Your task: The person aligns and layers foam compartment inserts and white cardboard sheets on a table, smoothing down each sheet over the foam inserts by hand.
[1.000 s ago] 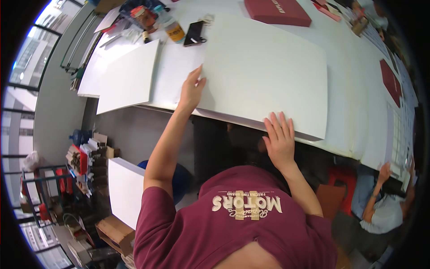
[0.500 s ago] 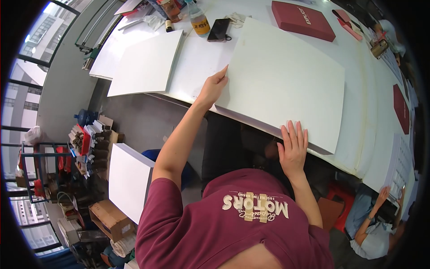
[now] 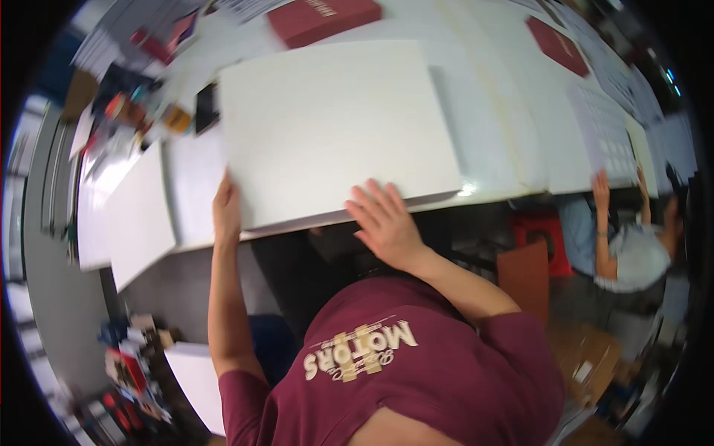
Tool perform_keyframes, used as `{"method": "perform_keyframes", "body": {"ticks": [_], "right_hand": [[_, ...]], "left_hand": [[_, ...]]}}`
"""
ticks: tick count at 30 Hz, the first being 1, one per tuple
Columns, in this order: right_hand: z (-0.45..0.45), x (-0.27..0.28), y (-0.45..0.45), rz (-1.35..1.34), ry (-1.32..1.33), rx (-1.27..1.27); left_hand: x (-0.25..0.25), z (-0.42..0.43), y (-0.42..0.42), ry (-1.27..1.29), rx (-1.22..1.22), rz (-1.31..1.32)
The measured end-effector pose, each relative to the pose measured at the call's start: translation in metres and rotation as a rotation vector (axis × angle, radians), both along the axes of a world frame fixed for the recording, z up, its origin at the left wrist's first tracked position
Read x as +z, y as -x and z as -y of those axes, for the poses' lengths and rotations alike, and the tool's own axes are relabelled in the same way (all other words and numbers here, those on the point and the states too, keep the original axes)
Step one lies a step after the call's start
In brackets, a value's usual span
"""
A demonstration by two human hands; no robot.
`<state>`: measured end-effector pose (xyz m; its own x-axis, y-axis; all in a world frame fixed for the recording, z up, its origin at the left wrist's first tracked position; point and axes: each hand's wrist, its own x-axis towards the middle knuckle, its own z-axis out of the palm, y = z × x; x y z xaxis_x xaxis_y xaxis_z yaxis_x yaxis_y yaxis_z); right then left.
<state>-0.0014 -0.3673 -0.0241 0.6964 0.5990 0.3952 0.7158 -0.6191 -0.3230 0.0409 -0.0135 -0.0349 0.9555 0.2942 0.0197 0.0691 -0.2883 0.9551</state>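
A thick stack of large white sheets [image 3: 335,119] lies on the table in front of me, its near edge along the table's front edge. My left hand [image 3: 227,209] is at the stack's left side near the front corner, fingers closed against that edge; motion blurs it a little and some fingertips are hidden. My right hand [image 3: 387,227] is open, fingers spread over the near edge with the fingertips on the top sheet. Left of it, a second white stack [image 3: 141,212] juts past the table edge.
The white table [image 3: 491,111] carries a dark red box [image 3: 323,18], a phone [image 3: 207,108], a bottle [image 3: 176,117] and a flat red piece [image 3: 558,46]. At the right, a co-worker [image 3: 632,256] sits by a printed sheet [image 3: 606,137]. A red stool [image 3: 543,238] stands below.
My view has swung right, so the table and the stack appear turned and further left. Both hands remain at the same sides of the stack, the right one still spread.
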Motion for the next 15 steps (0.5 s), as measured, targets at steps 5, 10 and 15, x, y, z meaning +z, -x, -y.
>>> {"method": "perform_keyframes", "body": {"ticks": [5, 10, 15], "right_hand": [[0.025, 0.011, -0.004, -0.093, -0.299, -0.093], [0.084, 0.015, -0.051, 0.045, -0.357, -0.592], [0.124, 0.004, -0.104, -0.414, -0.442, -0.806]], "left_hand": [[0.012, 0.013, 0.005, -0.123, 0.021, -0.068], [0.008, 0.008, 0.005, -0.275, -0.014, -0.055], [0.009, 0.008, 0.004, -0.409, -0.029, -0.112]]}}
